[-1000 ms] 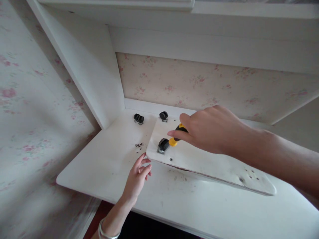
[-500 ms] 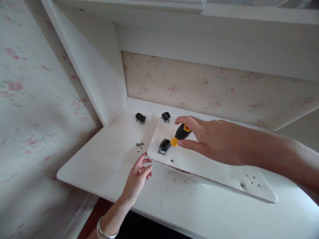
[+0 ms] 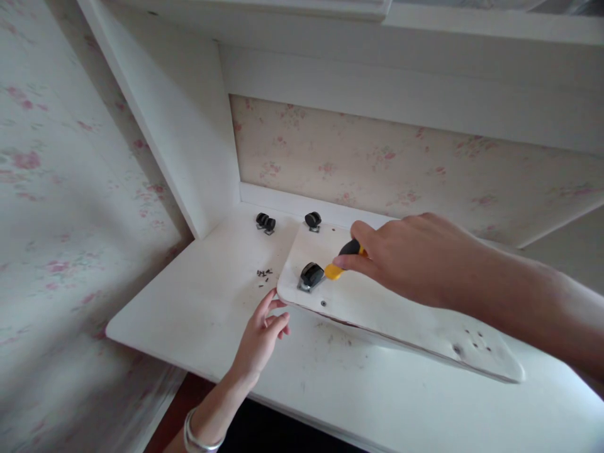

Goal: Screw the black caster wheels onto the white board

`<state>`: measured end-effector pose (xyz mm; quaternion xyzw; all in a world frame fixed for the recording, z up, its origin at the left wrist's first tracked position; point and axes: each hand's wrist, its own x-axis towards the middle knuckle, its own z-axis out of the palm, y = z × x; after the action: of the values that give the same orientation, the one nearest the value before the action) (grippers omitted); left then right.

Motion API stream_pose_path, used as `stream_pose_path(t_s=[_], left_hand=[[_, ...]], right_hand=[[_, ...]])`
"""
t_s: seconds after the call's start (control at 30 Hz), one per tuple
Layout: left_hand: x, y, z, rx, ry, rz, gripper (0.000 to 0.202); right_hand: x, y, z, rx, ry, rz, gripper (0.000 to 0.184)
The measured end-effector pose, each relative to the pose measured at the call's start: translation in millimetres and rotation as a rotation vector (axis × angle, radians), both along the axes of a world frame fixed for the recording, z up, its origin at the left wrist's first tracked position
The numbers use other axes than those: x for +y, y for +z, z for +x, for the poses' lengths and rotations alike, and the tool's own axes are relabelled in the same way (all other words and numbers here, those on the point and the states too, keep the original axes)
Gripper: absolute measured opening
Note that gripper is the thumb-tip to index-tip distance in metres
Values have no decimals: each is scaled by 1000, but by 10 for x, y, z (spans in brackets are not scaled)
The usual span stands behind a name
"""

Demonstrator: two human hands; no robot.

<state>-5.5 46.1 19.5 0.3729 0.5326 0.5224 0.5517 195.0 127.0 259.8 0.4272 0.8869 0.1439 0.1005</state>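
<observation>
My right hand (image 3: 396, 251) is closed around the black and yellow handle of a screwdriver (image 3: 334, 271). Its yellow collar sits just right of a black caster wheel (image 3: 312, 274) on a metal plate, at the near left corner of a white board (image 3: 377, 302). The tip is hidden beside the caster. My left hand (image 3: 264, 327) has its fingers loosely apart, with fingertips touching the board's left corner edge. A second caster (image 3: 312, 219) stands at the board's far left corner.
Two loose casters (image 3: 265, 223) lie on the white desktop (image 3: 189, 302) left of the board. Several dark screws (image 3: 263, 274) are scattered nearby. A white side panel (image 3: 184, 119) rises at the left, and a shelf (image 3: 401, 69) crosses above.
My right hand has rotated around the screwdriver handle, the knuckles rising and the thumb now lying across it. My left hand stays at the board's corner.
</observation>
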Motion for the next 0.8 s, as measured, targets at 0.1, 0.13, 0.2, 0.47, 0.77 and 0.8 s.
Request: stream_pose_path(t_s=[0.1,0.13,0.2,0.47,0.77,0.8], left_hand=[[-5,7,4,-15,0,-2,65],[-6,12,5,-14,1,-4,64],[-7,21,7,-6,1,-8,63],[-21,33,5,24,4,-5,60],[-8,7,0,27,24,-11,64],[-6,-1,0,24,20,-10,65]], right_hand=[[-15,8,-17,60,2,-110,57],[-20,11,-19,97,21,-170,53],[-27,9,-24,110,53,-180,47],[-25,-29,-24,97,63,-32,59],[-39,-28,-22,105,24,-98,53],[-42,-22,-17,148,40,-163,49]])
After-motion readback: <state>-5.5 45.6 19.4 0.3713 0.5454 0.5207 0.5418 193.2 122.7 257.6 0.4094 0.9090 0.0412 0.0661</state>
